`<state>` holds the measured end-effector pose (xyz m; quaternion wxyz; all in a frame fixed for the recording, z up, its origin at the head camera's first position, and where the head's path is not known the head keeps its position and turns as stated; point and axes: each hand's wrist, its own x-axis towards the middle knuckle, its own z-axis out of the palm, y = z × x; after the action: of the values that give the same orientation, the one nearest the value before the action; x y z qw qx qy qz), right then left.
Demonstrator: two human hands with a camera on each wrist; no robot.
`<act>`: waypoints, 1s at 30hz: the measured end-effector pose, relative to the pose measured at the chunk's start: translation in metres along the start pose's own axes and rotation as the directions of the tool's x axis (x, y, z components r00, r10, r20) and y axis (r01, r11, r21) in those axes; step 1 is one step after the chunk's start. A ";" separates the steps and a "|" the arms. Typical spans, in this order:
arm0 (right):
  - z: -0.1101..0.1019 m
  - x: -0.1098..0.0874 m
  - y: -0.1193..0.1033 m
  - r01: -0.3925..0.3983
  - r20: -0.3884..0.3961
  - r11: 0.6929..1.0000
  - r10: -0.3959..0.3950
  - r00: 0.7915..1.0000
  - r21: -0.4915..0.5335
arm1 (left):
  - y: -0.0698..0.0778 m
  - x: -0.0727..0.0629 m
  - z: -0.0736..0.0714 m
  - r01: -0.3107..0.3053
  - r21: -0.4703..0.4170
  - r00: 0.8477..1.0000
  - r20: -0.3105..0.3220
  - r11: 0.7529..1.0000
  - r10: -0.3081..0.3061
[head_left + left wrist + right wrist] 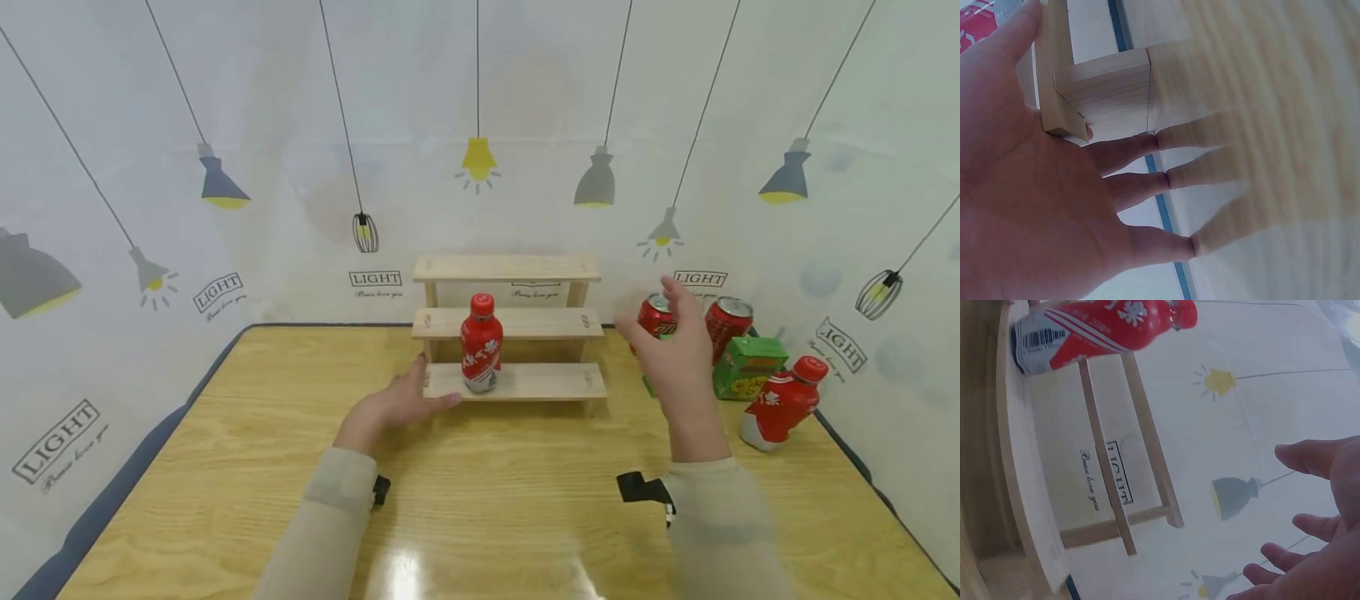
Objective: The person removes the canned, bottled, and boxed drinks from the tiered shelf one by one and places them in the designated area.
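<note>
A red bottle (481,346) with a white and silver base stands upright on the lowest step of a three-tier wooden shelf (547,382). At the shelf's left end, my left hand (393,404) touches the lowest board, its thumb along the front edge. In the left wrist view, three fingers (1141,190) extend straight past the board's end, while the index finger is mostly hidden behind it. My right hand (678,354) is raised right of the shelf, fingers apart and holding nothing. The right wrist view shows the bottle (1104,331) across from that hand (1329,531).
Beyond my right hand are two red cans (727,325), partly covered, and a green carton (750,367). A second red bottle (783,404) stands nearer, by the right edge of the wooden table (510,492). A lamp-printed backdrop (300,167) rises behind the shelf.
</note>
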<state>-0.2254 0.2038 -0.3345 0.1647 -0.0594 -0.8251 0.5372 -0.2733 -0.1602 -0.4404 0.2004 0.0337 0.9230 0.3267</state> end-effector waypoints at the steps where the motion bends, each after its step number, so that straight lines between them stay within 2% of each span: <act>1: 0.007 -0.001 -0.001 0.005 0.017 1.000 -0.005 1.000 0.003 | 0.000 0.000 0.000 -0.003 0.001 1.000 -0.001 1.000 0.003; 11: 0.063 -0.013 -0.007 -0.046 0.168 0.998 0.038 0.985 0.043 | 0.001 0.001 0.001 -0.019 0.014 1.000 -0.003 1.000 0.019; 17: 0.093 -0.015 -0.018 -0.022 0.266 0.996 -0.001 0.964 0.081 | 0.003 -0.001 -0.001 -0.007 0.011 1.000 -0.004 1.000 0.007; 21: 0.109 -0.019 -0.024 -0.020 0.307 0.992 -0.019 0.952 0.123 | 0.002 0.000 -0.001 -0.012 0.006 1.000 -0.004 1.000 0.012; 30: 0.142 -0.030 -0.025 -0.053 0.377 0.992 0.004 0.926 0.119 | 0.000 -0.001 0.000 -0.022 0.004 1.000 -0.016 1.000 0.022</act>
<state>-0.2426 0.0621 -0.3704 -0.0008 0.0434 -0.8046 0.5922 -0.2727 -0.1605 -0.4401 0.1895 0.0417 0.9247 0.3275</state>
